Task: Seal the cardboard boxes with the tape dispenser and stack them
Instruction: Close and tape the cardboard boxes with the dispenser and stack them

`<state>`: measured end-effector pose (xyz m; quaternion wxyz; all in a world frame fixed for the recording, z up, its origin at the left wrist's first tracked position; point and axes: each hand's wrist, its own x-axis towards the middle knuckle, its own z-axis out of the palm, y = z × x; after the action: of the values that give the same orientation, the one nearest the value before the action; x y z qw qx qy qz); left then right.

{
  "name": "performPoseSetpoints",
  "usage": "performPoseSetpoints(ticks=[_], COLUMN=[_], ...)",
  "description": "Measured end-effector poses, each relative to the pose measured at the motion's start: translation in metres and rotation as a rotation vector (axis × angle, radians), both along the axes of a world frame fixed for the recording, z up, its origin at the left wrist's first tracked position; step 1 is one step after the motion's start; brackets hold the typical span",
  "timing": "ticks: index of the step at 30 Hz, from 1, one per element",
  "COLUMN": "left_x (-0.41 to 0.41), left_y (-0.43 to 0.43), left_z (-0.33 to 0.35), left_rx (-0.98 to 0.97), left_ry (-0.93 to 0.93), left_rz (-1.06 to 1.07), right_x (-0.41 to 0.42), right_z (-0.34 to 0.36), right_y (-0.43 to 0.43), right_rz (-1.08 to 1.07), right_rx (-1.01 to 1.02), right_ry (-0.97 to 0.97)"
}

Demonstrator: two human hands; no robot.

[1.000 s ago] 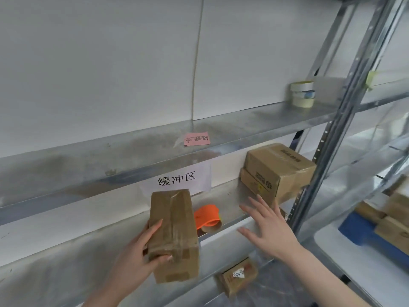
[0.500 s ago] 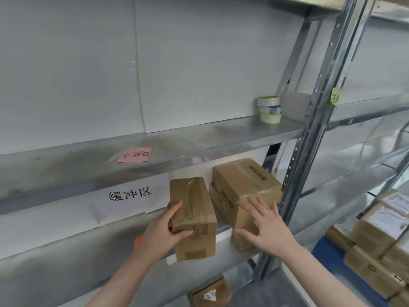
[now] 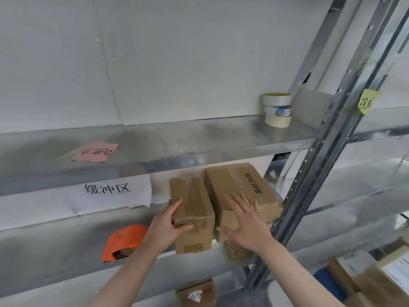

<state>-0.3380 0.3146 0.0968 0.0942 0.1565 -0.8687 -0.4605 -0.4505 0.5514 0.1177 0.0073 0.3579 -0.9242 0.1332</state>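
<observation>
Small taped box (image 3: 191, 214): tape over top seam, at front of middle shelf (image 3: 66, 258), right flank just beside larger box (image 3: 241, 191); touching or slim gap, unclear from this angle. Left hand (image 3: 164, 229) grips its near left corner, thumb and fingers wrapped round. Right hand (image 3: 243, 224) flat, fingers spread on larger box, holding nothing. Second ago small box was well left, by orange tape dispenser (image 3: 124, 242); since carried right to stack. Dispenser lies idle. Likely sealing done, stacking under way
</observation>
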Motion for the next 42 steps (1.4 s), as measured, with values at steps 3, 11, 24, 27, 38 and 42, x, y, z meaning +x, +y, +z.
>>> performPoseSetpoints(ticks=[3, 11, 24, 27, 38, 42], left_x=[-0.012, -0.044, -0.052, -0.048, 0.005, 0.044], left_y=[-0.003, -0.001, -0.009, -0.009, -0.022, -0.027], left_z=[-0.009, -0.024, -0.063, -0.061, -0.01, 0.001], left_rx=[-0.009, 0.007, -0.011, 0.002, -0.494, -0.72], left_ry=[0.006, 0.024, -0.104, -0.136, -0.045, -0.062], left_rz=[0.006, -0.038, -0.148, -0.164, -0.144, -0.127], right_x=[-0.013, -0.037, -0.038, -0.035, 0.014, 0.042], right_z=[-0.006, -0.019, -0.04, -0.04, -0.007, 0.004], right_y=[-0.013, -0.035, -0.045, -0.044, -0.04, -0.039], right_rz=[0.029, 0.084, 0.063, 0.06, 0.093, 0.129], right_rx=[0.007, 0.045, 0.101, 0.115, -0.015, -0.042], right_ry=[0.011, 0.057, 0.166, 0.177, 0.1, 0.072])
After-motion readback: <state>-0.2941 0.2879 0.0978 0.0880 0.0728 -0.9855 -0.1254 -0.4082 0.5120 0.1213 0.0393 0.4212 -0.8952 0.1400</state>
